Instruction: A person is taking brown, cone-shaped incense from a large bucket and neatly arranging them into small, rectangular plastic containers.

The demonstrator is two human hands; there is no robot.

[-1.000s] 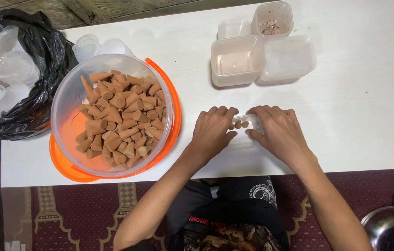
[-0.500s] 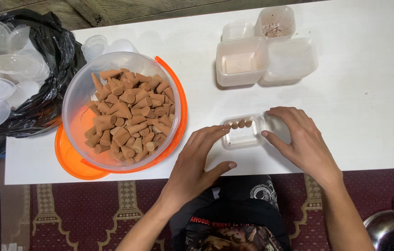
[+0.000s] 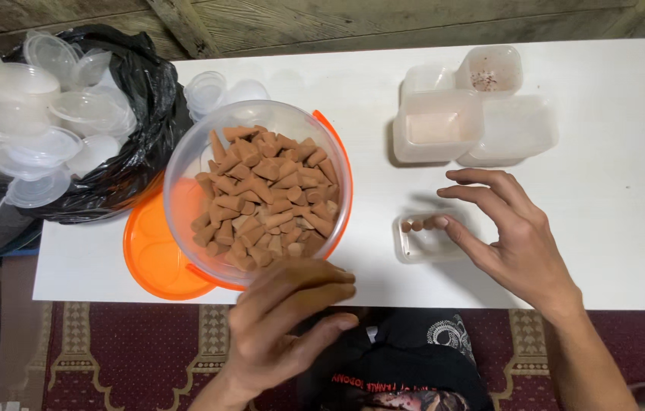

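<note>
A clear round tub (image 3: 185, 164) full of brown cone-shaped pieces (image 3: 265, 198) stands on an orange lid (image 3: 151, 262). My left hand (image 3: 284, 323) hovers at the tub's near rim, fingers together and empty. A small clear rectangular tray (image 3: 425, 242) lies to the right with a few brown cones along its far edge. My right hand (image 3: 509, 228) is spread over the tray's right side, fingertips touching the cones in it.
Three clear square containers (image 3: 474, 114) sit at the back right, one with reddish crumbs. A black bag (image 3: 128, 152) stuffed with clear plastic cups and lids (image 3: 33, 114) rests at the left. Two cups (image 3: 208, 90) stand behind the tub. The white table (image 3: 619, 228) ends near me.
My left hand has left the small tray and moved left and toward me, to the tub's near rim. My right hand stays at the tray, fingers now spread.
</note>
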